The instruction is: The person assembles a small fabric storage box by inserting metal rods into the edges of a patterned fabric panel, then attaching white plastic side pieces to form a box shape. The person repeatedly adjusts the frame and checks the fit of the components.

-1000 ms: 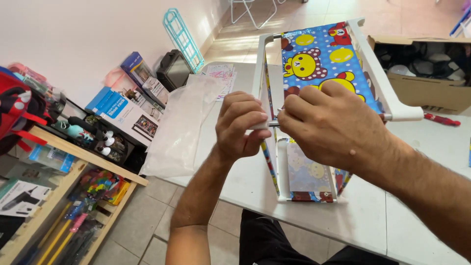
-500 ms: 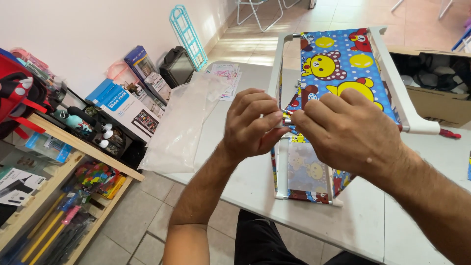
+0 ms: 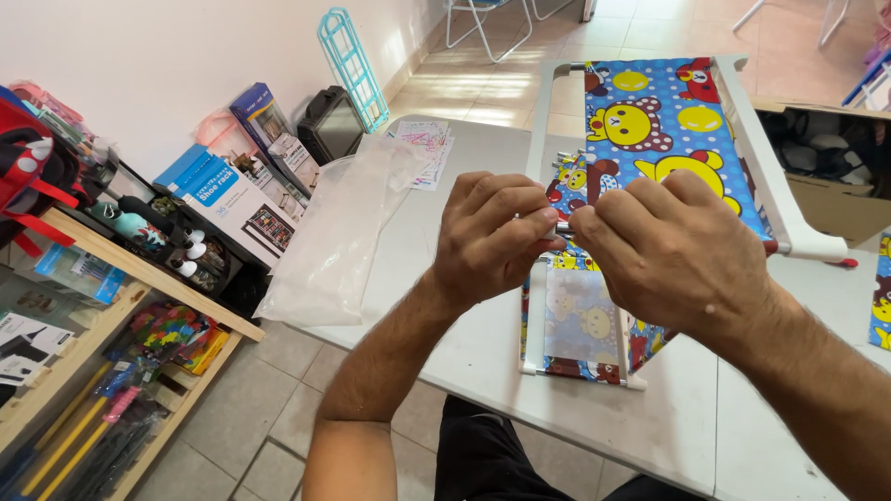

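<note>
Nearest the camera, two bare forearms rise from the bottom edge and meet over the white tabletop point(image 3: 445, 306); the left hand point(image 3: 487, 237) and the right hand point(image 3: 673, 255) are both curled, fingertips pinched together on a small metal piece point(image 3: 562, 227) that shows only as a short grey stub between them; what kind of piece it is cannot be told, since the fingers cover most of it. The stub lies crosswise, its long axis running left to right from one hand to the other; both hands touch it, and neither is clearly nearer, though the right hand hides more of it.

Just beneath and beyond the hands lies a white tube frame point(image 3: 536, 306) with bright blue cartoon-bear fabric point(image 3: 650, 121) stretched over it; its long axis runs away from the person, from the near edge of the tabletop toward the far end, so it crosses the stub held above it; a few small pale parts point(image 3: 564, 160) sit on the frame just past the left hand.

To the left, a clear plastic bag point(image 3: 343, 232) sprawls on the tabletop, with printed paper sheets point(image 3: 422, 144) beyond it; to the right, an open cardboard box point(image 3: 826, 167) holds dark things.

Farther off, against the wall on the floor, stand boxes point(image 3: 218, 186), a black case point(image 3: 332, 125) and a turquoise wire rack point(image 3: 351, 65); a wooden shelf point(image 3: 139, 269) of toys fills the left side.
</note>
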